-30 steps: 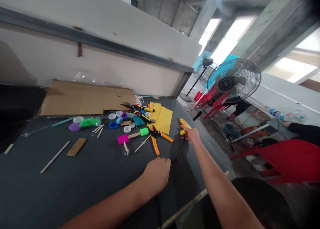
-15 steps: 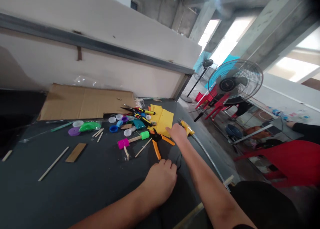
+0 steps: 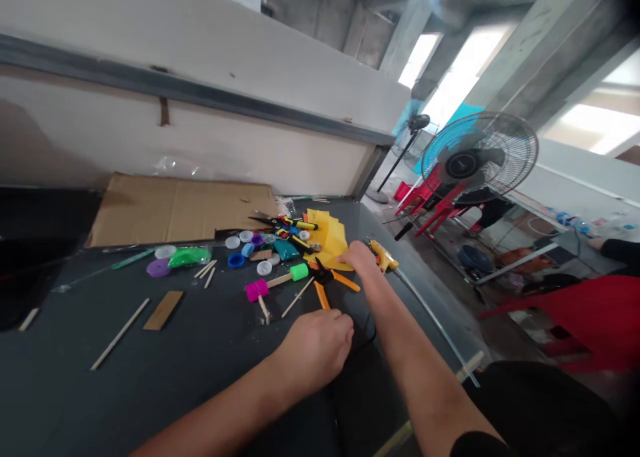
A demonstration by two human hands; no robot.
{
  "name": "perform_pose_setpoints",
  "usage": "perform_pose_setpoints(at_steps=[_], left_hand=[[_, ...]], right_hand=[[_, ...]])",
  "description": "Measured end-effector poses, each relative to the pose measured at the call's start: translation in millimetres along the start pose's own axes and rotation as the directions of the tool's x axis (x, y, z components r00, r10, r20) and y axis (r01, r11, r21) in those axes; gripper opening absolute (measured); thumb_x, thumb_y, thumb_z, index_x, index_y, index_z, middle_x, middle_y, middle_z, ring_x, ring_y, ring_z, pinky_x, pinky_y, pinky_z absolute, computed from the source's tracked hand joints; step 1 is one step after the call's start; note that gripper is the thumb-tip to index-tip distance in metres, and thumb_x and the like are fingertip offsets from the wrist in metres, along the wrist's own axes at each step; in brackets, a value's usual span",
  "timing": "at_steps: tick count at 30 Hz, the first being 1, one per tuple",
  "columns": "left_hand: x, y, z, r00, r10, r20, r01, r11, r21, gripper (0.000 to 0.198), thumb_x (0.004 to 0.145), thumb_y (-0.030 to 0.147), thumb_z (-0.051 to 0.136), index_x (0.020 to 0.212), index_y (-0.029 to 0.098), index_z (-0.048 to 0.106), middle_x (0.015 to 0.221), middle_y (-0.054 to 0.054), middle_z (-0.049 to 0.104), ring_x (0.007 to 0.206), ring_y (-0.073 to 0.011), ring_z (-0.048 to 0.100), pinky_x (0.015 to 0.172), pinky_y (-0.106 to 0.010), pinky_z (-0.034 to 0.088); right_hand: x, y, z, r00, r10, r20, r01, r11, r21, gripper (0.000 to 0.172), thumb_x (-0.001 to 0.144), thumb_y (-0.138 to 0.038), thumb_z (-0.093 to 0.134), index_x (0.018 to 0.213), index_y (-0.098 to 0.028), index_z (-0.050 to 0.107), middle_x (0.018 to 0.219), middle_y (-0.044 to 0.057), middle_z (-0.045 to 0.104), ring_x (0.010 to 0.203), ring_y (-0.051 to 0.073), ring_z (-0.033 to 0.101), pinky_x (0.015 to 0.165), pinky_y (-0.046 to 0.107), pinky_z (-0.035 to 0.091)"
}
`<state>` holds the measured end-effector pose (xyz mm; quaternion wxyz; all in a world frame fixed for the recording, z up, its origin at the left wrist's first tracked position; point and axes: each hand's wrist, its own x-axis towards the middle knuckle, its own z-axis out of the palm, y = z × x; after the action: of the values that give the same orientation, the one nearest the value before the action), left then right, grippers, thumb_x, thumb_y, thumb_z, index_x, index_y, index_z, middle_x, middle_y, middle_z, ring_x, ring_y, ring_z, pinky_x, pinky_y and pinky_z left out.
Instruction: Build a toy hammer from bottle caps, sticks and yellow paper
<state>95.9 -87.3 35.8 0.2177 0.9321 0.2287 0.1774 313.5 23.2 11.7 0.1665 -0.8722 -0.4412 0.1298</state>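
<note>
My right hand (image 3: 361,257) is at the near right corner of the yellow paper (image 3: 327,234), its fingers closed on the paper's edge, partly hidden. Just right of that hand lies a yellow glue gun (image 3: 384,256). My left hand (image 3: 317,344) is curled low over the dark table, at the near end of the orange-handled pliers (image 3: 345,281). Its fingertips are hidden, so I cannot tell what they hold. A black cord (image 3: 371,330) runs beside it. Left of the pliers lies a stick with a magenta cap (image 3: 257,290) and a green cap (image 3: 299,271) on it.
Bottle caps (image 3: 236,261), yellow-black pliers (image 3: 295,234) and a green bag (image 3: 190,257) lie mid-table. Wooden sticks (image 3: 120,335) and a brown strip (image 3: 164,310) are at left. Flat cardboard (image 3: 175,207) lies against the partition. A fan (image 3: 463,164) and red chair (image 3: 590,317) stand at right.
The view has shifted slightly, so the table things appear further right. The yellow paper's right part has drawn left and bent near my right hand. My left hand now covers the pliers' handle end.
</note>
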Motion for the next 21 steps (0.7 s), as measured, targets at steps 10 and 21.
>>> perform_pose_setpoints(at_steps=[10, 21], left_hand=[[0, -11, -26.4, 0.996, -0.073, -0.059, 0.071, 0.997, -0.02, 0.026, 0.09, 0.021, 0.04, 0.077, 0.018, 0.062, 0.075, -0.004, 0.064, 0.073, -0.0166, 0.061, 0.067, -0.027, 0.046], [5, -61, -69.4, 0.799, -0.6, 0.018, 0.15, 0.17, -0.974, 0.047, 0.081, 0.047, 0.061, 0.114, 0.014, 0.062, 0.112, -0.014, 0.068, 0.096, -0.0249, 0.066, 0.08, -0.037, 0.053]], right_hand=[[-27, -3, -21, 0.969, -0.189, -0.158, 0.189, 0.982, -0.01, 0.035, 0.083, -0.024, 0.052, 0.116, -0.016, 0.059, 0.113, 0.013, 0.067, 0.108, 0.027, 0.059, 0.092, 0.034, 0.042], [-121, -27, -16, 0.851, -0.525, 0.016, 0.167, 0.3, 0.939, 0.051, 0.075, -0.029, 0.069, 0.125, -0.028, 0.059, 0.125, 0.002, 0.063, 0.118, 0.025, 0.057, 0.101, 0.042, 0.044]])
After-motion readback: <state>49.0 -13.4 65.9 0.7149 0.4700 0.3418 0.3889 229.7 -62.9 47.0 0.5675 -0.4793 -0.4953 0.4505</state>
